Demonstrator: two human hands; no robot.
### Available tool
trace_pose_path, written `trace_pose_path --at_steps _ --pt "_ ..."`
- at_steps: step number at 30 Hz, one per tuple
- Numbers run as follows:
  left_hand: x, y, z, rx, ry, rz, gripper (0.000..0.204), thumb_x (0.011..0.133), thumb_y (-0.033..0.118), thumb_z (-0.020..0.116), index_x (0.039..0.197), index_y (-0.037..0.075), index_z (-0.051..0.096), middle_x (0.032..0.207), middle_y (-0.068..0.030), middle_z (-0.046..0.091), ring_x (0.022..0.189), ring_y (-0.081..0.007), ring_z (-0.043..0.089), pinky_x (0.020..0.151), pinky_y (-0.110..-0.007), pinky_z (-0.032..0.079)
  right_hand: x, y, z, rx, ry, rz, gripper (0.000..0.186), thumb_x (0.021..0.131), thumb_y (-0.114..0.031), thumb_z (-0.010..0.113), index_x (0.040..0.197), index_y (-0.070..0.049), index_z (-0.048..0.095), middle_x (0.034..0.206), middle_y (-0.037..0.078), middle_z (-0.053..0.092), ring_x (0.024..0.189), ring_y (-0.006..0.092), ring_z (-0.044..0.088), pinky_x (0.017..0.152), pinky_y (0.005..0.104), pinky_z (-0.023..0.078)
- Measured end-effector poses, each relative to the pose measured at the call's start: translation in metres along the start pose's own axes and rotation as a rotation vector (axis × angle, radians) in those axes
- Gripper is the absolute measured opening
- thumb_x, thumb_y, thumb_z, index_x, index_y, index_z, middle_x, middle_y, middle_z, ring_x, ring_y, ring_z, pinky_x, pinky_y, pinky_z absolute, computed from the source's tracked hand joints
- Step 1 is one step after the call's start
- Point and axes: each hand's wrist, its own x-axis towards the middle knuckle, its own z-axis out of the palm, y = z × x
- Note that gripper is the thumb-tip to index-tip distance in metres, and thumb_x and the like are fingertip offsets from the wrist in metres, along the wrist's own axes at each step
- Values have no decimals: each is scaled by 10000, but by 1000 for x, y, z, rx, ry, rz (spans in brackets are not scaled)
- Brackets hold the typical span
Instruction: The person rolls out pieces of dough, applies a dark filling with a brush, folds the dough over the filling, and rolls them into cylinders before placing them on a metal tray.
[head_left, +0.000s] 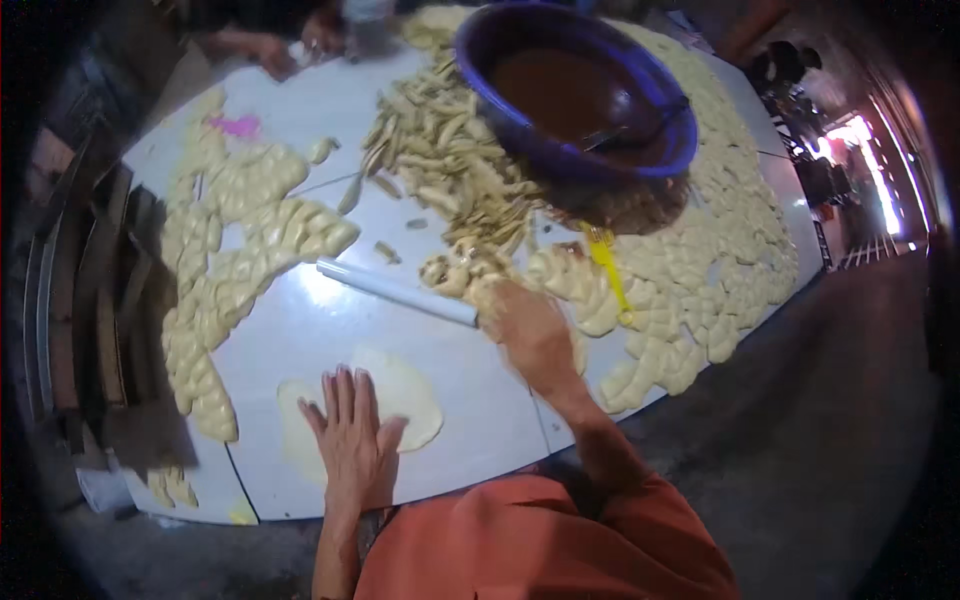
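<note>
My left hand lies flat, fingers stretched out, on a thin, pale sheet of rolled dough near the table's front edge. Farther right, my right hand reaches down among pale dough pieces, some smeared with brown. Its fingers are blurred and blend with the dough, so I cannot see what they grip. Just left of it ends a smooth white rolling rod, which lies slanted on the table. A yellow plastic utensil rests on dough pieces to the right of that hand.
A purple basin of brown liquid stands at the back, with a dark-handled utensil in it. Beside it lies a heap of peeled banana-like strips. Flattened dough pieces cover the table's left and right. Another person's hands show at the far left.
</note>
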Motion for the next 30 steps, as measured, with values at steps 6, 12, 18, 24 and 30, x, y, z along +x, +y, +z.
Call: trace_pose_path --at_steps 6,12,18,24,30 --pt "-34 22 24 38 -13 -45 820 1007 566 532 1573 -4 366 1641 -325 247 1543 -514 152 1165 -760 -14 1 113 -74 -509 207 339 201 933 -240 684 990 -48 667 887 137 652 889 368 637 791 504 504" --pt "-38 25 24 -6 -9 -208 796 1003 576 522 1566 27 401 1641 -329 244 1545 -517 140 1157 -763 -27 2 117 -91 -337 195 363 147 912 -168 681 924 -35 622 875 191 665 863 419 655 755 528 501" --pt "-57 27 45 19 74 -292 798 976 460 590 1563 -30 364 1647 -352 193 1544 -546 80 1149 -776 -24 25 80 -158 238 112 505 257 999 -212 633 1200 -60 681 884 179 724 803 267 732 724 403 541" --pt "-73 7 68 74 216 -300 805 991 440 576 1591 -17 295 1672 -314 154 1539 -556 91 1156 -777 -22 166 91 -190 -202 -69 157 232 975 -200 618 1127 -52 710 976 205 736 928 392 712 786 470 555" --pt "-59 30 54 1 318 -306 715 1003 368 518 1563 -29 319 1618 -348 268 1520 -566 166 1181 -752 12 246 186 -121 -536 -409 -115 236 902 -187 653 1072 -63 760 997 193 745 1005 396 709 891 504 556"
